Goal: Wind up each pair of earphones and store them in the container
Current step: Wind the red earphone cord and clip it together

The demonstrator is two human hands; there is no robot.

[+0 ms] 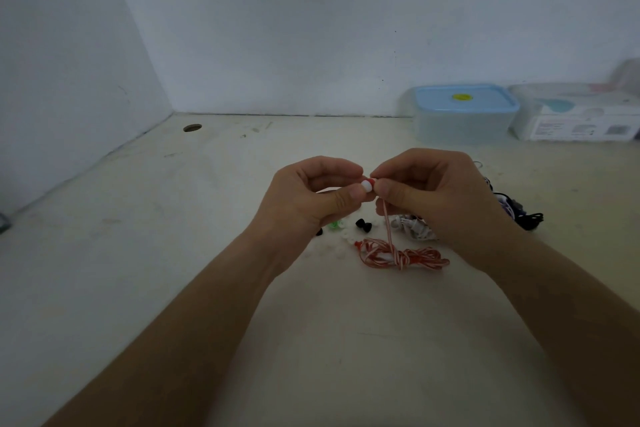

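Note:
My left hand (pixel 311 196) pinches a white ear tip (pixel 367 186) between thumb and fingers. Right beside it, my right hand (pixel 433 198) pinches the red earbud (pixel 372 180) of the red-and-white earphones. Their striped cord hangs down to a wound bundle (pixel 403 255) lying on the table. A white pair of earphones (pixel 414 227) lies under my right hand, partly hidden. A dark pair (pixel 523 215) lies to the right. The clear container with a blue lid (pixel 464 113) stands closed at the back right.
Loose ear tips lie under my hands: black ones (pixel 363 224), a green one (pixel 334 225) and white ones (pixel 348 239). A white box (pixel 581 121) sits right of the container. A cable hole (pixel 192 128) is at the back left. Walls close the back and left.

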